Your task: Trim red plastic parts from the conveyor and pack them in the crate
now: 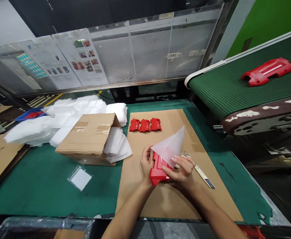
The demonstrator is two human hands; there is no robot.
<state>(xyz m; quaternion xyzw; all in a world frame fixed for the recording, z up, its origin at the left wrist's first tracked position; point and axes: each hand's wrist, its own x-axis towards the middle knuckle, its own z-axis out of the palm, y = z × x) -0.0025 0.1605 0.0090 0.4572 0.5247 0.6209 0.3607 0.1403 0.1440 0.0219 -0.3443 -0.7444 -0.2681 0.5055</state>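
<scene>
Both hands hold a red plastic part (pixel 157 171) over a brown cardboard sheet (pixel 170 199). My left hand (pixel 146 164) grips its left side, fingers curled around it. My right hand (pixel 182 169) holds its right side, where a thin white translucent bag (pixel 170 147) sticks up and partly covers the part. Three more red parts (pixel 145 125) lie in a row at the far end of the cardboard sheet.
A utility knife (pixel 201 172) lies on the cardboard right of my hands. A tipped cardboard box (pixel 88 137) spills white bags at left, with a larger pile (pixel 60 118) behind. A small clear sleeve (pixel 79 178) lies on the green mat. A conveyor (pixel 225 89) at right carries a long red part (pixel 267 70).
</scene>
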